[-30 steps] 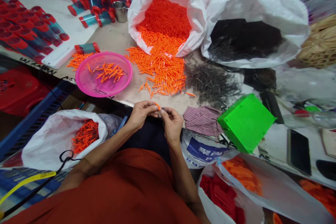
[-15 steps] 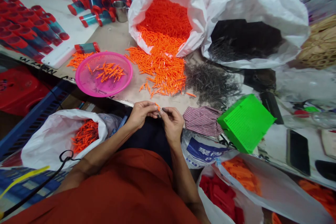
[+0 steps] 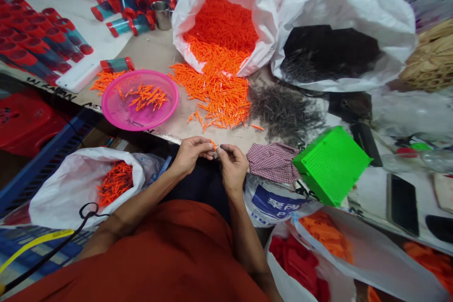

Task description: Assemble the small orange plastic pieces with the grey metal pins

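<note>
A small orange piece (image 3: 213,145) is hovering by the tabletop's (image 3: 152,49) near edge, the left hand (image 3: 190,155) and right hand (image 3: 234,169) both pinching it! Dark print is showing on the pink basket (image 3: 165,115), too small to read; beside the right forearm (image 3: 247,231), a sack (image 3: 254,214) is flashing white Chinese characters on blue.
</note>
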Demonstrator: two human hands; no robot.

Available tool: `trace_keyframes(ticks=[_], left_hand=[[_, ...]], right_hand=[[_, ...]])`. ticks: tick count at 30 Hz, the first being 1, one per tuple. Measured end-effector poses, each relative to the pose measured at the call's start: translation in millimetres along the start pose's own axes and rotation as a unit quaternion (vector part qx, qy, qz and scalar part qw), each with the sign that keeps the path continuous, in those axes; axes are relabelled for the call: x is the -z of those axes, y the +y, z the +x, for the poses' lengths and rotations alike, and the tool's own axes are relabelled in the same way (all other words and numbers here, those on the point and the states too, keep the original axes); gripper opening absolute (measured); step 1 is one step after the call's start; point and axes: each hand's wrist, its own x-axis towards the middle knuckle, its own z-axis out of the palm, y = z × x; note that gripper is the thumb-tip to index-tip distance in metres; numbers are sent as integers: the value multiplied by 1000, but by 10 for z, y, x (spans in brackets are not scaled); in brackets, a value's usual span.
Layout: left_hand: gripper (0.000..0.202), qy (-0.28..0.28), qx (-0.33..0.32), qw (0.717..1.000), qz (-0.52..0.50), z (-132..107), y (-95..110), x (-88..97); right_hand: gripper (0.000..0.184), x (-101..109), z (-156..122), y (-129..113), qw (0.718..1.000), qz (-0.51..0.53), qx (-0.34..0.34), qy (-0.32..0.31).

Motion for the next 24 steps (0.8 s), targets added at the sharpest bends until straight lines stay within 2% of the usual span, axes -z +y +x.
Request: trace_keyframes(ticks=[11, 18, 24], left_hand=[[22, -10, -9, 1000, 6, -9, 10, -2], [23, -10, 4, 1000, -3, -11, 2, 3], [23, 1, 16, 1000, -6, -8, 38, -6]], right_hand=[[15, -7, 7, 22, 998, 40, -55, -12], [17, -28, -19, 53, 998, 38, -39, -1], [14, -36, -42, 15, 1000, -7, 12, -11]])
